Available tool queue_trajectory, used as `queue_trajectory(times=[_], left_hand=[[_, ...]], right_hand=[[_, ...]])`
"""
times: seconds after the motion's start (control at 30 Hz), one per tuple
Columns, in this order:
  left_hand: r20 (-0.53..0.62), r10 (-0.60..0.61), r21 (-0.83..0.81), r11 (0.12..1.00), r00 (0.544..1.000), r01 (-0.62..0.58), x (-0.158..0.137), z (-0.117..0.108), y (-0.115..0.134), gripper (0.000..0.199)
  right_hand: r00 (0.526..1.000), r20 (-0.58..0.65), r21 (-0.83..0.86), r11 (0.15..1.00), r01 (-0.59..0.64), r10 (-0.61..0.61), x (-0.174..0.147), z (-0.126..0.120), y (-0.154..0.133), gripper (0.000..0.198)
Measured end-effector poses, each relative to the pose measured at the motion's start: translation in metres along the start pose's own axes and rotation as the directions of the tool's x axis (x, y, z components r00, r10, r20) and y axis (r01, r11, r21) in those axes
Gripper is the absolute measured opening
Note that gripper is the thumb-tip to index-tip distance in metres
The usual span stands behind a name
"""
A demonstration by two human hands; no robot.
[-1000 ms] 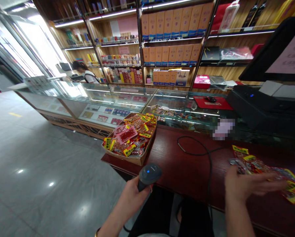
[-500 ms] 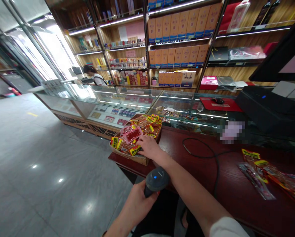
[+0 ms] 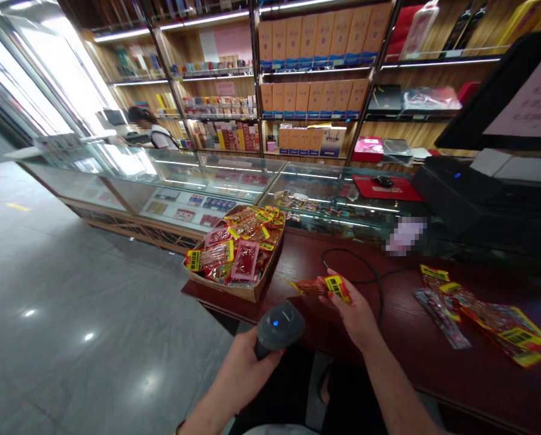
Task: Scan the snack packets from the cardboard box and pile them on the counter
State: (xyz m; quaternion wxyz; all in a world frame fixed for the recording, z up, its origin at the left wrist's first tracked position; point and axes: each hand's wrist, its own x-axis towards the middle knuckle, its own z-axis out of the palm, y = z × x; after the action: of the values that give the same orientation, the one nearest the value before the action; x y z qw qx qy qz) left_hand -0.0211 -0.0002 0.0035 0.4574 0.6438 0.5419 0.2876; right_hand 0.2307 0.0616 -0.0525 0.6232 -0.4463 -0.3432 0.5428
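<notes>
My left hand [image 3: 247, 374] grips a dark grey barcode scanner [image 3: 279, 326] with a lit blue dot, held just below the counter's front edge. My right hand [image 3: 352, 311] holds a red snack packet [image 3: 324, 285] with a yellow label above the dark red counter [image 3: 388, 338], a little to the right of the scanner's head. A cardboard tray [image 3: 247, 294] full of several similar packets stands at the counter's left end. A small pile of packets [image 3: 483, 314] lies on the counter at the right.
The scanner's black cable [image 3: 370, 272] loops across the counter. Behind it runs a glass display case [image 3: 234, 181], with a black register [image 3: 460, 193] and monitor [image 3: 510, 96] at right. Shelves of boxes fill the back wall. Another person [image 3: 150, 130] sits far left. Grey floor lies left.
My right hand went from the packet pile at the right to the tray, took a packet there, and now holds it beside the scanner. The scanner hand barely moved.
</notes>
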Motion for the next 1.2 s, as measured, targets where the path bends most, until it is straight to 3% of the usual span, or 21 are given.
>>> queue_trajectory(times=[0.1, 0.23, 0.33, 0.5, 0.7, 0.8, 0.9, 0.97, 1.03, 1.1, 1.2], left_hand=[[0.027, 0.018, -0.005, 1.0, 0.999, -0.018, 0.007, 0.007, 0.0, 0.023], [0.05, 0.04, -0.001, 0.999, 0.998, -0.04, 0.011, 0.016, 0.001, 0.021], [0.061, 0.045, 0.004, 0.999, 0.997, -0.046, 0.011, 0.019, 0.0, 0.02], [0.073, 0.038, 0.018, 0.999, 0.997, -0.04, 0.01, 0.019, 0.001, 0.02], [0.078, 0.037, 0.017, 0.999, 0.996, -0.039, 0.01, 0.022, 0.003, 0.021], [0.091, 0.042, 0.027, 0.999, 0.995, -0.045, 0.011, 0.025, 0.001, 0.021], [0.097, 0.045, 0.042, 0.998, 0.994, -0.049, 0.012, 0.027, 0.0, 0.02], [0.1, 0.053, 0.045, 0.997, 0.994, -0.058, 0.012, 0.027, 0.0, 0.02], [0.105, 0.061, 0.043, 0.997, 0.993, -0.066, 0.012, 0.027, 0.001, 0.02], [0.107, 0.061, 0.044, 0.997, 0.992, -0.066, 0.012, 0.026, 0.003, 0.021], [0.115, 0.057, 0.057, 0.996, 0.992, -0.063, 0.011, 0.025, 0.005, 0.021]], right_hand=[[0.996, -0.091, 0.029, 0.999, 0.015, -0.012, -0.019, -0.042, 0.011, 0.041], [0.988, -0.157, -0.248, 0.968, -0.032, -0.007, -0.03, -0.066, 0.025, 0.049], [0.986, -0.154, -0.45, 0.893, -0.011, -0.066, -0.03, -0.062, 0.029, 0.041], [0.94, -0.121, -0.618, 0.766, 0.18, -0.319, -0.029, -0.052, 0.032, 0.035], [0.911, -0.346, -0.63, 0.776, -0.048, -0.225, -0.031, -0.065, 0.035, 0.058], [0.92, -0.306, -0.682, 0.731, -0.031, -0.246, -0.03, -0.069, 0.035, 0.062], [0.901, -0.251, -0.762, 0.646, 0.041, -0.353, -0.029, -0.072, 0.036, 0.075], [0.89, -0.272, -0.798, 0.602, 0.004, -0.365, -0.029, -0.075, 0.037, 0.087], [0.906, -0.302, -0.797, 0.6, -0.068, -0.298, -0.029, -0.079, 0.036, 0.094], [0.922, -0.313, -0.777, 0.62, -0.111, -0.227, -0.031, -0.081, 0.032, 0.09], [0.943, -0.273, -0.745, 0.662, -0.081, -0.192, -0.036, -0.078, 0.023, 0.066]])
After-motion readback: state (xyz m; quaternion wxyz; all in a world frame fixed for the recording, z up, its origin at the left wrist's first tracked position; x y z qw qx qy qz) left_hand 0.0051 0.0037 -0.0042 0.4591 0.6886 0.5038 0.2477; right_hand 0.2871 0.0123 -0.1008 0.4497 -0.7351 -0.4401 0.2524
